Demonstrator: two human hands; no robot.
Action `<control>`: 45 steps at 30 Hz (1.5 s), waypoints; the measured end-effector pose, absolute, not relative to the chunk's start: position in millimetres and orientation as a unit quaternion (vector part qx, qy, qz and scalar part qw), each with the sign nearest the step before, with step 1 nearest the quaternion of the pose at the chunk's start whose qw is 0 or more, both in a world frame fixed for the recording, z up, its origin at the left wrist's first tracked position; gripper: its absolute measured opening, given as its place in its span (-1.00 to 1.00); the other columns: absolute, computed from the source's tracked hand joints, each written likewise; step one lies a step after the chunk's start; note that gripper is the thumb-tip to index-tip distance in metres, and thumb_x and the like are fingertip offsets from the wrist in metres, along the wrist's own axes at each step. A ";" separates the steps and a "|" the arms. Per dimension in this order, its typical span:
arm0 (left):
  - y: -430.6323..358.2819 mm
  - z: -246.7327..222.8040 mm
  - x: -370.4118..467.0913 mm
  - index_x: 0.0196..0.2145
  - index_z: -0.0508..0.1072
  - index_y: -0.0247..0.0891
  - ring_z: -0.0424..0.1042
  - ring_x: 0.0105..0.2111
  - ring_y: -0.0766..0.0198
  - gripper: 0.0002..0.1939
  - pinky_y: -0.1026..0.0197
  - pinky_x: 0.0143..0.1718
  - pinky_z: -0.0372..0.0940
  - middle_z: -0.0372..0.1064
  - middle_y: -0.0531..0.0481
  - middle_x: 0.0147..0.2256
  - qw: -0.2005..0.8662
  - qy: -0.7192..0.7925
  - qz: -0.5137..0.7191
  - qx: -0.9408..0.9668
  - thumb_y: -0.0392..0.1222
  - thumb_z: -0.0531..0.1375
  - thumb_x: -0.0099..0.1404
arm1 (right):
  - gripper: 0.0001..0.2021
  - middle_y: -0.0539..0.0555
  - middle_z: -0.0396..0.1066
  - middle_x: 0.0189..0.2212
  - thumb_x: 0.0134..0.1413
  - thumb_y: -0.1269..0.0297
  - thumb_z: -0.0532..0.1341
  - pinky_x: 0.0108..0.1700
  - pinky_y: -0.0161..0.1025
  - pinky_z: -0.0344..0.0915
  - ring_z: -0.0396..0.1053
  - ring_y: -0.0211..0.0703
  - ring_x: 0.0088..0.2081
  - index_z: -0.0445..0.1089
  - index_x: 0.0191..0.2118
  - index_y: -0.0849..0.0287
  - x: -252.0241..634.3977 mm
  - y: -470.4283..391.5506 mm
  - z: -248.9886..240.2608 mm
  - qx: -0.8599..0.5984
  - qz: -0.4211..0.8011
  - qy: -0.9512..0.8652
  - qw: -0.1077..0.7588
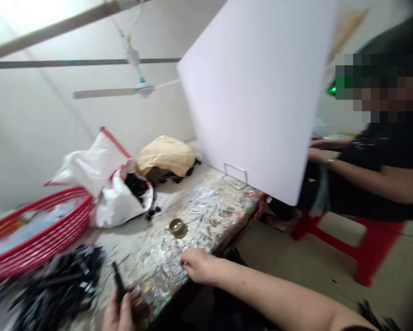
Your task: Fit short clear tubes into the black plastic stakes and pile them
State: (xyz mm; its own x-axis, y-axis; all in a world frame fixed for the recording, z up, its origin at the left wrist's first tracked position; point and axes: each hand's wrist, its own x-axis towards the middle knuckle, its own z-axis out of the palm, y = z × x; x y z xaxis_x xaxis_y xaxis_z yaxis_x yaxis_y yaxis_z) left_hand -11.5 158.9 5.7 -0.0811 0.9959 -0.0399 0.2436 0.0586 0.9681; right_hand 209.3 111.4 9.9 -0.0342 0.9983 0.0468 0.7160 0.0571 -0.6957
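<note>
My left hand (121,309) is closed on a slim black pen-like piece (118,277), which points up and away from me. Beside it on the left lies a heap of similar black pieces (66,287). My right hand (200,265) rests at the table's front edge with its fingers curled in; whatever they may hold is hidden. Just beyond that hand stands a small round dish (176,226) of yellowish-brown stuff on the stained tabletop (161,250).
A red plastic basket (68,222) is at the left, by a white sack (115,204) of black pieces. Tan cloth (166,154) covers more black pieces. A large white board (257,101) stands upright beside a wire holder (236,174). Another person (392,156) sits at right above a red stool (381,248).
</note>
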 end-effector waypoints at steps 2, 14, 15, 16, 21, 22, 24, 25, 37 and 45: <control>147.4 11.8 0.5 -0.14 0.31 -0.18 0.48 -0.30 0.08 -0.57 0.05 -0.26 0.37 0.48 -0.02 -0.32 0.504 0.537 0.495 0.461 0.06 0.21 0.08 | -0.82 0.13 0.39 -0.40 0.05 0.44 0.05 -0.23 -0.25 0.21 0.32 -0.13 -0.30 0.41 -0.40 0.26 203.7 108.1 10.1 -0.621 0.267 -0.681 0.282; 126.1 21.1 48.9 -0.10 0.26 -0.22 0.31 0.03 0.05 -0.67 0.15 -0.20 0.34 0.32 -0.22 0.04 0.655 0.409 0.526 0.356 -0.04 0.14 0.22 | -0.59 0.02 0.37 -0.37 0.09 -0.01 0.08 -0.37 -0.34 0.23 0.30 -0.34 -0.45 0.23 -0.07 0.22 174.0 99.0 18.7 -0.451 0.632 -0.496 0.389; 125.2 19.0 50.4 -0.10 0.27 -0.22 0.30 0.04 0.06 -0.68 0.14 -0.15 0.32 0.32 -0.22 0.04 0.664 0.404 0.524 0.349 -0.05 0.14 0.23 | -0.59 0.01 0.37 -0.40 0.06 -0.02 0.11 -0.37 -0.34 0.22 0.29 -0.34 -0.46 0.23 -0.11 0.21 173.4 100.8 16.8 -0.450 0.644 -0.479 0.392; 124.5 17.0 51.9 -0.10 0.28 -0.22 0.28 0.06 0.08 -0.69 0.13 -0.08 0.28 0.33 -0.22 0.03 0.671 0.395 0.525 0.343 -0.06 0.14 0.23 | -0.59 -0.01 0.36 -0.43 0.02 -0.03 0.14 -0.37 -0.34 0.22 0.28 -0.35 -0.46 0.24 -0.15 0.21 173.0 102.5 15.0 -0.453 0.652 -0.464 0.393; 122.6 11.9 60.3 -0.11 0.31 -0.21 0.29 0.05 0.11 -0.70 0.13 0.00 0.22 0.34 -0.18 0.03 0.702 0.385 0.509 0.316 -0.07 0.15 0.23 | -0.63 -0.06 0.31 -0.52 -0.01 -0.06 0.16 -0.39 -0.37 0.19 0.29 -0.35 -0.47 0.20 -0.33 0.19 175.2 108.4 9.1 -0.463 0.681 -0.409 0.393; 122.9 12.0 61.9 -0.10 0.31 -0.21 0.31 0.03 0.10 -0.70 0.13 -0.04 0.26 0.34 -0.19 0.03 0.710 0.390 0.496 0.314 -0.06 0.15 0.23 | -0.62 -0.06 0.30 -0.52 -0.02 -0.07 0.16 -0.40 -0.37 0.19 0.30 -0.34 -0.47 0.18 -0.34 0.18 177.2 109.2 9.3 -0.460 0.685 -0.404 0.395; 125.0 12.5 64.0 -0.08 0.31 -0.20 0.31 0.03 0.07 -0.69 0.12 -0.07 0.29 0.31 -0.20 0.05 0.718 0.394 0.477 0.319 -0.08 0.15 0.23 | -0.60 -0.07 0.29 -0.53 -0.03 -0.11 0.15 -0.43 -0.37 0.18 0.28 -0.35 -0.51 0.16 -0.35 0.17 183.4 110.5 11.6 -0.459 0.690 -0.396 0.395; 127.1 12.7 64.2 -0.05 0.29 -0.19 0.30 0.04 0.07 -0.67 0.11 -0.05 0.28 0.28 -0.20 0.07 0.715 0.392 0.479 0.326 -0.09 0.16 0.23 | -0.59 -0.09 0.27 -0.54 -0.03 -0.12 0.14 -0.44 -0.37 0.17 0.26 -0.36 -0.53 0.16 -0.34 0.17 187.6 111.0 13.4 -0.463 0.687 -0.397 0.394; 158.7 5.3 27.4 0.12 0.23 -0.10 0.12 0.16 0.10 -0.53 0.07 0.15 0.06 0.10 -0.09 0.19 0.528 0.468 0.506 0.496 -0.03 0.10 0.25 | -0.77 0.02 0.40 -0.42 0.15 0.17 0.01 -0.38 -0.29 0.24 0.33 -0.20 -0.40 0.36 -0.26 0.09 262.7 91.7 61.8 -0.612 0.325 -0.638 0.337; 155.2 -1.8 27.8 -0.11 0.47 -0.18 0.35 -0.05 0.04 -0.65 0.02 0.08 0.14 0.40 -0.13 -0.07 0.441 0.515 0.488 0.549 0.00 0.15 0.19 | -0.82 0.04 0.35 -0.53 0.12 0.24 0.04 -0.41 -0.26 0.19 0.30 -0.21 -0.48 0.34 -0.41 0.10 285.2 101.1 97.1 -0.626 0.081 -0.726 0.273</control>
